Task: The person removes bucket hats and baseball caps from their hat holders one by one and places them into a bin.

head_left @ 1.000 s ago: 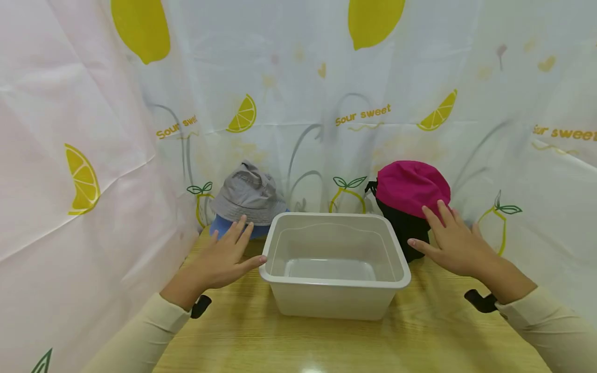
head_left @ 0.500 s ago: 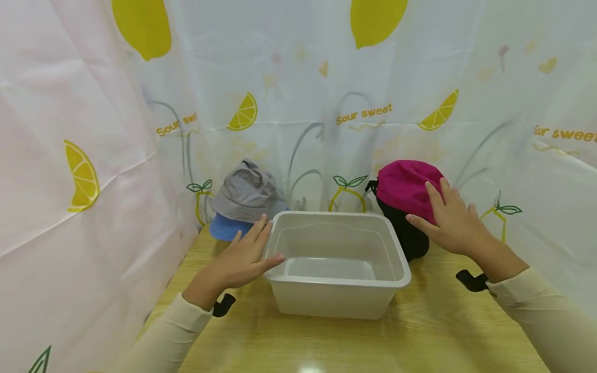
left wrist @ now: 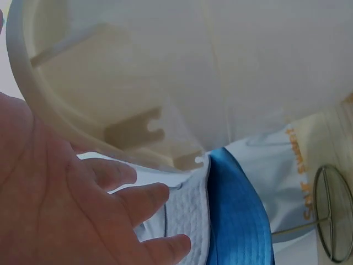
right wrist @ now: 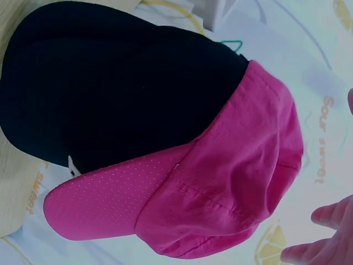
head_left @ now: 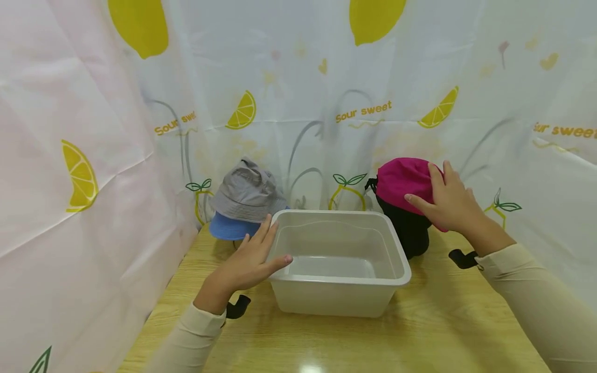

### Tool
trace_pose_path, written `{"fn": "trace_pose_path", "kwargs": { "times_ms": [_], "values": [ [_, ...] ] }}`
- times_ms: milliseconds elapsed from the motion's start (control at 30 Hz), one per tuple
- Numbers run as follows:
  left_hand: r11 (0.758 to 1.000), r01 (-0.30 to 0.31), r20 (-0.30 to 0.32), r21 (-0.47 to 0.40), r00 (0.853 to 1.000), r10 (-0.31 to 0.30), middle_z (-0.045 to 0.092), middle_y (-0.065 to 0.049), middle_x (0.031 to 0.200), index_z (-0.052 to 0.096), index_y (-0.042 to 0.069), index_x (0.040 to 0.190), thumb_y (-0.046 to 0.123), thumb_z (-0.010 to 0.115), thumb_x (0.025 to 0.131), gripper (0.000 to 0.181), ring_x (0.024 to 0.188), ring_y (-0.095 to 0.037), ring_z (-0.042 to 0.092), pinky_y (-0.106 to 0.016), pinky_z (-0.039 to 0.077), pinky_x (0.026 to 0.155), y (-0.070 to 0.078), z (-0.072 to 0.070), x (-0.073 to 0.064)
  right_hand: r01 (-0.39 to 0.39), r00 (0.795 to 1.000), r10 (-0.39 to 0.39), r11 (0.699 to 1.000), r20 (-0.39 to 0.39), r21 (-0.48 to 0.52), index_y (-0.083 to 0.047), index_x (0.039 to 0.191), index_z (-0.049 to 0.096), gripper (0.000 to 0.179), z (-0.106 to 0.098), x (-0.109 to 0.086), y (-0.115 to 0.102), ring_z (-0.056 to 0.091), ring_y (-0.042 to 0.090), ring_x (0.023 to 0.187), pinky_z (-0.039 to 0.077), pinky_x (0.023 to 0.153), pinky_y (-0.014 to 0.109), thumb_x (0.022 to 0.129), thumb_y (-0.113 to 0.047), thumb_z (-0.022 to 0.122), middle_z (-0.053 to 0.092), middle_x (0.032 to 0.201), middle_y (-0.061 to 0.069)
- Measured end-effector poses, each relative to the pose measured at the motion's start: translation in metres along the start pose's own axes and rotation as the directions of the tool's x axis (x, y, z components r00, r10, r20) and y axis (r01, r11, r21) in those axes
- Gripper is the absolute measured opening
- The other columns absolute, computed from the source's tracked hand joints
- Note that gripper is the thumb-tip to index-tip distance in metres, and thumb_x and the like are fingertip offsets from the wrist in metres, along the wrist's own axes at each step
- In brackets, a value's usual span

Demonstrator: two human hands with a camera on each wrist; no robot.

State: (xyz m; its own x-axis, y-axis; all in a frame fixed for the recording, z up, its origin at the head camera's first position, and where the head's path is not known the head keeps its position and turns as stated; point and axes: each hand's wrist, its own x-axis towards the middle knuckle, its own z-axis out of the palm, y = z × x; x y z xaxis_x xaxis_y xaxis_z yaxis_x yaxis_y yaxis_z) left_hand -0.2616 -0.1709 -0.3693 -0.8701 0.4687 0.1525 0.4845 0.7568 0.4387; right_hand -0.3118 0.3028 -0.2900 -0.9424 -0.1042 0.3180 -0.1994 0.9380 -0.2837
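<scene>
My left hand [head_left: 247, 265] is beside the left rim of a cream plastic basin [head_left: 333, 299], fingers extended and thumb spread. Whether it touches the rim, I cannot tell. Just beyond that hand, a grey bucket hat [head_left: 247, 194] sits over a blue hat [head_left: 228, 228], whose brim also shows in the left wrist view. At right, a magenta cap [right wrist: 231, 160] with a dotted brim sits on top of a black hat-like piece [right wrist: 110, 88]. My right hand [head_left: 454, 206] hovers by the cap with fingers spread; the right wrist view shows the fingertips apart from it.
Below the blue hat stands a wire base [left wrist: 331, 215]. The basin is on a wooden table [head_left: 308, 342], with nothing visible inside it. A lemon-print curtain [head_left: 298, 67] hangs behind and at the left. A black camera mount [head_left: 463, 259] juts from the right wrist.
My left hand has moved right, from near the grey and blue hats to the basin's left rim. My right hand has moved up and slightly left, closer to the magenta cap. The basin stays put.
</scene>
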Motion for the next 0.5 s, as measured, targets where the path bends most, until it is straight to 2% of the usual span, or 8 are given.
{"fn": "trace_pose_path", "kwargs": {
  "times_ms": [333, 500],
  "values": [
    [0.995, 0.016, -0.002, -0.102, 1.000, -0.017, -0.012, -0.005, 0.175, -0.004, 0.025, 0.167, 0.073, 0.047, 0.099, 0.098, 0.161, -0.029, 0.005, -0.067, 0.000, 0.124, 0.002, 0.011, 0.001, -0.011, 1.000, 0.010, 0.999, 0.014, 0.035, -0.004, 0.166, -0.002, 0.113, 0.001, 0.020, 0.007, 0.010, 0.062, 0.150, 0.015, 0.106, 0.087, 0.095, -0.072, 0.053, -0.010, 0.168, 0.034],
    [0.995, 0.032, -0.024, -0.095, 0.999, -0.034, -0.013, 0.000, 0.174, -0.005, 0.025, 0.167, 0.078, 0.051, 0.093, 0.106, 0.161, -0.030, -0.001, -0.068, 0.003, 0.124, 0.005, 0.016, 0.001, -0.005, 1.000, 0.004, 0.999, 0.019, 0.043, -0.005, 0.166, -0.005, 0.113, 0.001, 0.028, 0.010, 0.007, 0.061, 0.152, 0.018, 0.109, 0.084, 0.096, -0.071, 0.053, -0.012, 0.169, 0.031]
  ]
}}
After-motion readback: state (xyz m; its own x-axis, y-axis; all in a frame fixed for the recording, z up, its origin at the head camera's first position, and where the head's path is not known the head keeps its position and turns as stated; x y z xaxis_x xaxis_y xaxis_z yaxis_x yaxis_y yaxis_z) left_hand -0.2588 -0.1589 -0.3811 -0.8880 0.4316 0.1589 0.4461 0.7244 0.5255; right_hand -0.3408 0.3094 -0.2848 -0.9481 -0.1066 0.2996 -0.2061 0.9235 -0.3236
